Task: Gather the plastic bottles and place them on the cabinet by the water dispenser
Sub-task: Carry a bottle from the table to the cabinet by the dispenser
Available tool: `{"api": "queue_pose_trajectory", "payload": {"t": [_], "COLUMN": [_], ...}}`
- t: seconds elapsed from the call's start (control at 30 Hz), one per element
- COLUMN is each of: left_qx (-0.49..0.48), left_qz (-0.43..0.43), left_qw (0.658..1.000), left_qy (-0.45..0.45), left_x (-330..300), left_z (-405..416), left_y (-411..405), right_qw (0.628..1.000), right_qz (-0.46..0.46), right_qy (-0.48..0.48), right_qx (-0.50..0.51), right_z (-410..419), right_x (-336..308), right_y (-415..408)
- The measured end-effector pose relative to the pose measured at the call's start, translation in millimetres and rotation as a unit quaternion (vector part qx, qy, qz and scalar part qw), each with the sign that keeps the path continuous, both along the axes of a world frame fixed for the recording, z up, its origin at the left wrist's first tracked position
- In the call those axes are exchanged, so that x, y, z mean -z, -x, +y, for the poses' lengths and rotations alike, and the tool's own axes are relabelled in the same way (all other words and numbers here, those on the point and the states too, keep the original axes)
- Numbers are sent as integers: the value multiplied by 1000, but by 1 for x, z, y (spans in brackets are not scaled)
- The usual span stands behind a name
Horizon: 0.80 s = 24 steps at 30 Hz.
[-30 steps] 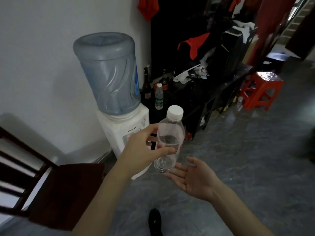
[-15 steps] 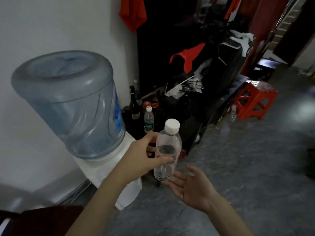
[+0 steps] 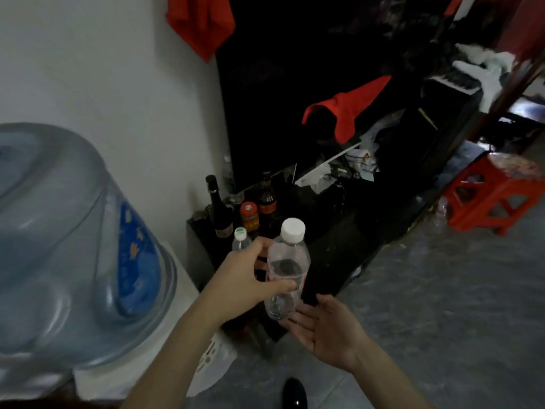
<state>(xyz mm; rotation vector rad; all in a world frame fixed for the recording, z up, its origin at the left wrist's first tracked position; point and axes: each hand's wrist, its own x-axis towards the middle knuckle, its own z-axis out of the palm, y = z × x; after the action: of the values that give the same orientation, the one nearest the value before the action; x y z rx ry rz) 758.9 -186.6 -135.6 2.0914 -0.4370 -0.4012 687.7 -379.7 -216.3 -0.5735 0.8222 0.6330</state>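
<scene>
A: Far left, what is that big shape?

B: The water dispenser [image 3: 126,335]: a smooth, translucent blue jug, rounded, with a dark blue label, on a white plastic body. The frame's left edge cuts it off.

A: And beside it?

B: A low black cabinet [image 3: 339,246], glossy on top. At its back corner stand a tall dark glass bottle [image 3: 216,205], a small clear bottle [image 3: 241,240] with a white cap, and 2 red-labelled jars, too dim to read.

A: The hands?

B: The left hand [image 3: 250,278] wraps thumb and fingers round the clear plastic bottle [image 3: 287,270], upright in the air in front of the cabinet's near edge, white ribbed cap up. The right hand [image 3: 330,329] lies palm up just under its base, fingers spread, gripping nothing.

A: Further right?

B: A red plastic stool [image 3: 495,199]; the clutter behind is hard to make out.
</scene>
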Motion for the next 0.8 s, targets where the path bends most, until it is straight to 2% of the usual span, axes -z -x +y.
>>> {"api": "queue_pose_trajectory", "payload": {"t": [0.23,0.57,0.8], "left_qx": [-70,-124,-182], "left_qz": [-15,15,21], "left_qw": [997,992,983], "left_qy": [5,-4,15], "left_x": [22,98,163], "left_z": [-43,-75,-103], "left_y": [-58,-113,-137], "right_qw": [999,995,991], "right_qz": [4,53,46], "right_qy": [1,14,71], "right_qx": [-40,-78,-105], "right_z": [-55,-78,-86], "right_x": [26,91,142], "right_y": [-97,-184,-235]}}
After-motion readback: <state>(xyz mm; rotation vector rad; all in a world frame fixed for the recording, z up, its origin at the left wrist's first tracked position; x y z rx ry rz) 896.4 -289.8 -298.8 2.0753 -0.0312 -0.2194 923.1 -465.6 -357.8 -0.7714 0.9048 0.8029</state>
